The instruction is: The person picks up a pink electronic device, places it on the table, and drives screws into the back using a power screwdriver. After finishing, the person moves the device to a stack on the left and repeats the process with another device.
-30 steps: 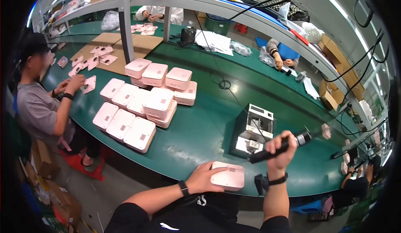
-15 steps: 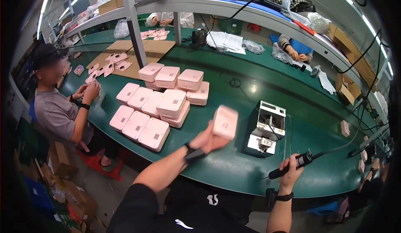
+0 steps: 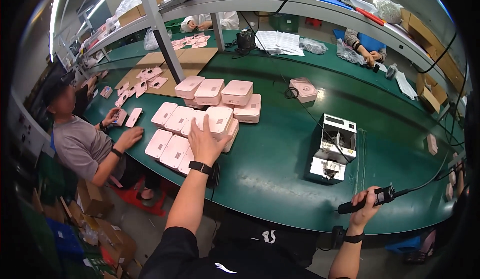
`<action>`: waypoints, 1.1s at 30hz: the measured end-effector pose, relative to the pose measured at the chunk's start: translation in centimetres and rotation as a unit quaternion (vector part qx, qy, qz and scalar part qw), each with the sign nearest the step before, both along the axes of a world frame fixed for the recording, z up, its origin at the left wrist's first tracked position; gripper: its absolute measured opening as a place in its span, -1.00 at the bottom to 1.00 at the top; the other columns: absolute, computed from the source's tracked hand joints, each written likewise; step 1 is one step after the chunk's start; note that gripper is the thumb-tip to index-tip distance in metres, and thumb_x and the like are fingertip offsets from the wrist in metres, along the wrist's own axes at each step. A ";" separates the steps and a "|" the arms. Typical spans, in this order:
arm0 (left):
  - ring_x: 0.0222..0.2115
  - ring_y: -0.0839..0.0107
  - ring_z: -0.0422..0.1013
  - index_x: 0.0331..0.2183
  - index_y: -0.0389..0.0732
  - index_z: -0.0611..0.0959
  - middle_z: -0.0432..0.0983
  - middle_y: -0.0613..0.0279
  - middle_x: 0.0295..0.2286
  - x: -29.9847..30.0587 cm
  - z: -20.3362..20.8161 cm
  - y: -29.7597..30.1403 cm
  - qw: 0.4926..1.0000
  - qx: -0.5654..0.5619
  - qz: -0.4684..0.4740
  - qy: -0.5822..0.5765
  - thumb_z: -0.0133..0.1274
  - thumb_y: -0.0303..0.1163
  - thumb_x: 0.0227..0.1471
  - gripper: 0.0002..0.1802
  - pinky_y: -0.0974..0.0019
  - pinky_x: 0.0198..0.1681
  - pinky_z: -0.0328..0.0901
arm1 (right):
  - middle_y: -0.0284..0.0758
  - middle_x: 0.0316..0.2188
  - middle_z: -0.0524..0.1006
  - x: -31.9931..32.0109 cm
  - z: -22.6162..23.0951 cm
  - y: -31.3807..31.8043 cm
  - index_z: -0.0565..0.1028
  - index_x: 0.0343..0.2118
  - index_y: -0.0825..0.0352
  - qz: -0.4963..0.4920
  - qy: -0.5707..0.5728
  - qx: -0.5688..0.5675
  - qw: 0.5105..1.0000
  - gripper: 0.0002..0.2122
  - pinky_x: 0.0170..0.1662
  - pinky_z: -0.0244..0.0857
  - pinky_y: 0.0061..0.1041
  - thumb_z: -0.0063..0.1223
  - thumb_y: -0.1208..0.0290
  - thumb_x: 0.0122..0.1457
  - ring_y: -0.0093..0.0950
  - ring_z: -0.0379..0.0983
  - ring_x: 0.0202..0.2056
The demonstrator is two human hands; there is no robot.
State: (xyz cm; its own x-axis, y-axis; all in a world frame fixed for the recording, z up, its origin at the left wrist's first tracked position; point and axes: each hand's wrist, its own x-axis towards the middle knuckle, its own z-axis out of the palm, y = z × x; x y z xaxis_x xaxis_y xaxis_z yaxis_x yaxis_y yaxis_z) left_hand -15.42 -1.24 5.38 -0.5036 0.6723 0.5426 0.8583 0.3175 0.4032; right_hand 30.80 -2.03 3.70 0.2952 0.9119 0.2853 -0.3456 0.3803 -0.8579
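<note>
My left hand (image 3: 204,144) reaches over the near side of a group of pale pink square boxes, fingers spread. Its fingers overlap a box (image 3: 220,119) on the upper layer; whether they touch it is hard to tell. More pink boxes (image 3: 174,150) lie in rows beneath and beside it, some stacked two high. Wrapped in my right hand (image 3: 365,210) is a black electric screwdriver (image 3: 384,196), its cable running off to the right. That hand is above the table's near edge. A single pink box (image 3: 303,90) rests apart, farther back on the green table.
A white and black benchtop machine (image 3: 334,149) stands right of centre. A metal shelf frame (image 3: 160,34) rises from the green table (image 3: 270,164). On the left, a co-worker (image 3: 82,139) handles pink parts beside several loose pink plates (image 3: 142,83). A thin cable crosses the middle.
The pink box my left hand held up is out of it, and one now lies at the back. That hand has moved left to the boxes. My right hand still holds the screwdriver.
</note>
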 end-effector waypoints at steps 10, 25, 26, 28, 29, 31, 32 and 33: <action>0.10 -0.14 0.24 0.02 -0.03 0.58 0.20 -0.16 0.10 7.8 -1.0 -5.5 0.894 -0.013 -0.439 -0.088 0.44 -0.29 -0.40 -0.20 0.04 0.16 0.25 | -0.42 -0.64 0.28 0.6 -0.9 -2.3 0.32 -0.24 0.25 -0.045 0.006 0.005 0.999 -0.87 -0.56 0.16 -0.55 -0.03 0.34 0.29 -0.59 0.19 -0.68; 0.07 -0.06 0.30 0.04 0.14 0.58 0.16 -0.03 0.13 18.5 -6.0 -3.9 0.771 -0.119 -0.601 -0.175 0.44 -0.39 -0.37 -0.19 0.07 0.08 0.34 | -0.35 -0.64 0.33 -3.5 8.1 3.4 0.30 -0.26 0.31 0.081 -0.046 0.067 0.993 -0.88 -0.52 0.26 -0.43 -0.03 0.47 0.20 -0.52 0.28 -0.66; 0.07 -0.06 0.30 0.04 0.14 0.58 0.16 -0.03 0.13 18.7 -6.0 -3.8 0.769 -0.118 -0.603 -0.177 0.44 -0.39 -0.37 -0.19 0.07 0.08 0.34 | -0.35 -0.64 0.33 -4.1 8.6 4.0 0.30 -0.26 0.31 0.080 -0.049 0.067 0.993 -0.88 -0.52 0.26 -0.43 -0.03 0.47 0.20 -0.52 0.28 -0.66; 0.06 -0.06 0.31 0.03 0.12 0.58 0.18 -0.03 0.12 18.9 -5.8 -3.4 0.769 -0.127 -0.602 -0.174 0.44 -0.40 -0.38 -0.20 0.07 0.07 0.34 | -0.34 -0.65 0.34 -5.2 9.3 5.5 0.32 -0.27 0.32 0.076 -0.072 0.076 0.992 -0.89 -0.54 0.25 -0.43 -0.02 0.47 0.20 -0.52 0.27 -0.67; 0.05 -0.05 0.31 0.03 0.11 0.59 0.18 -0.03 0.11 18.8 -5.7 -3.2 0.770 -0.131 -0.601 -0.172 0.44 -0.40 -0.39 -0.20 0.06 0.06 0.35 | -0.34 -0.66 0.34 -5.7 9.5 6.1 0.32 -0.28 0.32 0.075 -0.083 0.081 0.990 -0.89 -0.55 0.24 -0.43 -0.02 0.47 0.20 -0.52 0.27 -0.68; 0.06 -0.05 0.31 0.03 0.13 0.58 0.18 -0.01 0.11 18.6 -5.6 -2.9 0.768 -0.131 -0.602 -0.175 0.44 -0.41 -0.38 -0.19 0.07 0.08 0.34 | -0.33 -0.66 0.34 -6.5 9.1 7.4 0.33 -0.29 0.32 0.072 -0.097 0.079 0.989 -0.90 -0.56 0.24 -0.44 -0.02 0.47 0.20 -0.51 0.27 -0.68; 0.07 -0.05 0.30 0.04 0.14 0.58 0.17 0.00 0.12 18.5 -5.6 -2.8 0.765 -0.133 -0.604 -0.178 0.43 -0.42 -0.38 -0.19 0.07 0.09 0.33 | -0.33 -0.66 0.35 -6.9 8.9 7.9 0.33 -0.30 0.33 0.068 -0.110 0.077 0.989 -0.90 -0.57 0.24 -0.44 -0.02 0.47 0.20 -0.51 0.28 -0.69; 0.08 -0.05 0.29 0.04 0.16 0.57 0.16 0.01 0.13 18.5 -5.6 -2.7 0.762 -0.136 -0.607 -0.181 0.42 -0.43 -0.37 -0.18 0.07 0.11 0.32 | -0.33 -0.66 0.35 -7.1 8.8 8.1 0.34 -0.31 0.33 0.063 -0.122 0.073 0.988 -0.90 -0.57 0.24 -0.44 -0.02 0.47 0.20 -0.51 0.28 -0.69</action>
State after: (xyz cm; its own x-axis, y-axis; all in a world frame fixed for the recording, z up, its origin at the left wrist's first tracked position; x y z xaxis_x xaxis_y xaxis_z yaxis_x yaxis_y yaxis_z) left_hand 3.04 -3.94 -0.20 0.4951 0.8249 0.2727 0.4341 -0.5068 0.7448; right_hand 23.75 6.06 12.51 0.0883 0.8804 0.4660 -0.1872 0.4742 -0.8603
